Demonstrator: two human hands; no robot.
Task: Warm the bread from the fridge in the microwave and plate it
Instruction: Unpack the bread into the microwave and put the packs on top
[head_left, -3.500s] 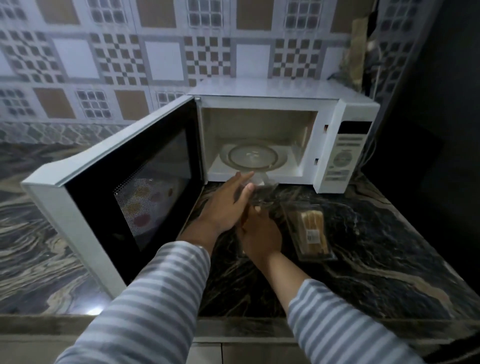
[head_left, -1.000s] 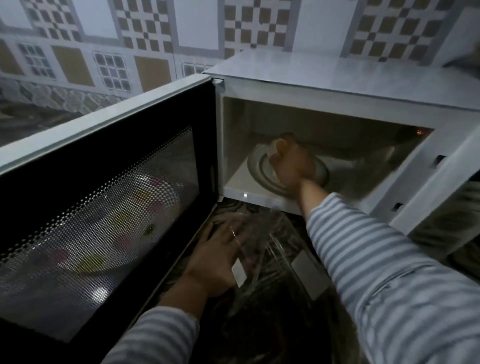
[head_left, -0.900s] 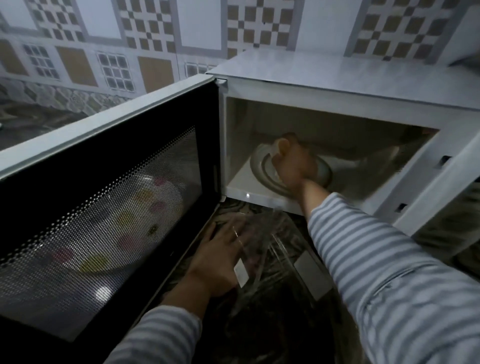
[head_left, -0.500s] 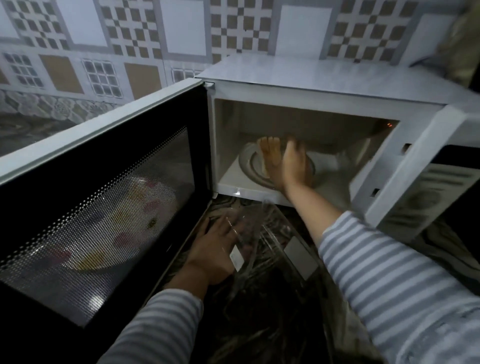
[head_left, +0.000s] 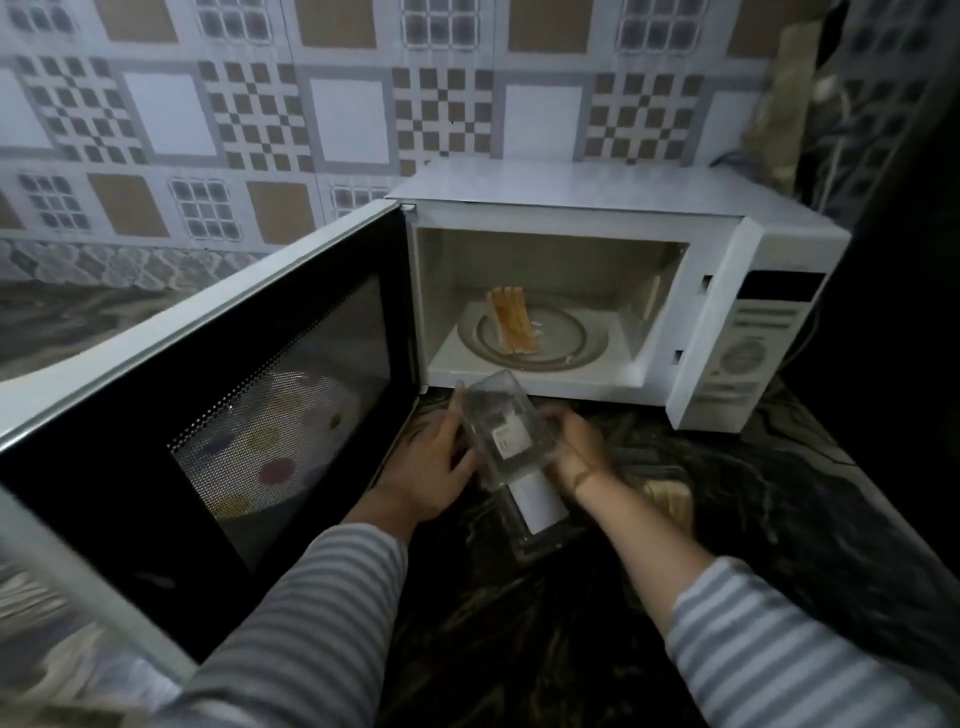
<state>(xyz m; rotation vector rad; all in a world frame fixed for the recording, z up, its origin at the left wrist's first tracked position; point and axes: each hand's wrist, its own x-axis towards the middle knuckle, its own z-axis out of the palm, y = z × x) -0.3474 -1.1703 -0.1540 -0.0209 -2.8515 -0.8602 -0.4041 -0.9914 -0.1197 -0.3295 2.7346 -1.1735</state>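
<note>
A white microwave oven (head_left: 597, 208) stands at 12 o'clock on the dark, marbled stone surface (head_left: 779, 519), against a wall of grey, white and tan patterned tiles (head_left: 260, 119). Its black-windowed door (head_left: 218, 415) is swung wide open toward 9 o'clock, and the mesh window reflects a pale disc with coloured dots. Inside the cavity, a few light-brown slices of bread (head_left: 511, 321) stand pressed together on their edges on the left part of the round glass turntable (head_left: 561, 338). The control panel (head_left: 753, 348) with a dial sits at the oven's right end, at about 2 o'clock.

Just in front of the oven's opening, both hands meet around a clear plastic clamshell bread pack (head_left: 511, 452) with white labels. Its upper flap is raised toward the oven and its lower half lies on the surface. The left hand (head_left: 434, 462), at 9 o'clock of the pack, touches the flap's left edge with loosely bent fingers. The right hand (head_left: 576, 447), at 3 o'clock of it, curls its fingers onto the right edge. Both forearms wear grey-and-white striped sleeves (head_left: 311, 623). Near the right wrist, at about 4 o'clock, another pale, bread-coloured item (head_left: 667, 493) lies blurred on the surface, too indistinct to identify.
</note>
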